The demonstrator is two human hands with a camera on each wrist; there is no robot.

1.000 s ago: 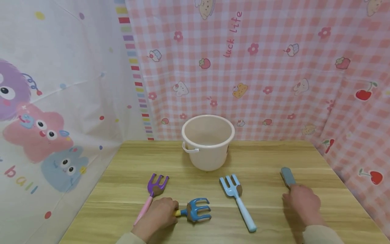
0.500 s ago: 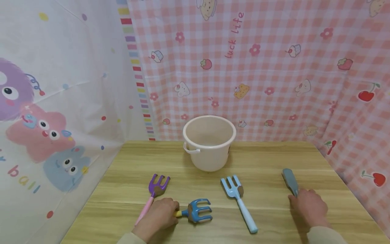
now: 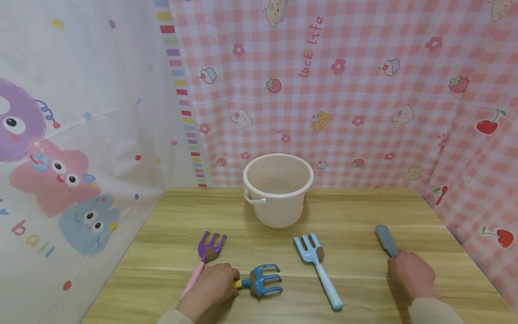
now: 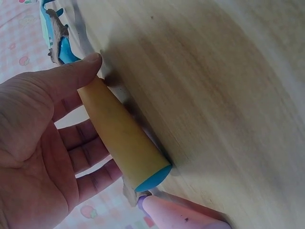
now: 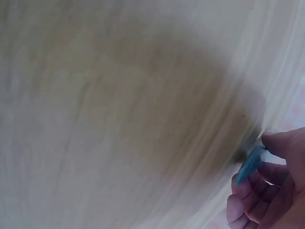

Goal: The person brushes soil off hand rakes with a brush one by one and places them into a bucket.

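My left hand (image 3: 214, 285) grips the yellow handle (image 4: 121, 131) of a small blue hand rake (image 3: 265, 280) with brown smears, its prongs pointing right on the table. In the left wrist view the thumb and fingers are around the handle, whose blue end shows. Close by that hand lies a purple three-pronged fork (image 3: 211, 246) with a pink handle. At the right, my right hand (image 3: 413, 274) pinches a flat grey-blue tool (image 3: 386, 240). Its kind is unclear. In the right wrist view only its teal end (image 5: 250, 165) shows between thumb and fingers.
A cream bucket (image 3: 279, 209) with a white handle stands at the back middle. Between the hands lies a light blue fork (image 3: 319, 270) with a brown patch. Patterned cloths (image 3: 348, 94) hang behind and beside the wooden table (image 3: 348, 216).
My right hand has slid slightly right and back toward me, and more of the grey-blue tool shows. The left hand and rake stay nearly in place. The head view shifted a little.
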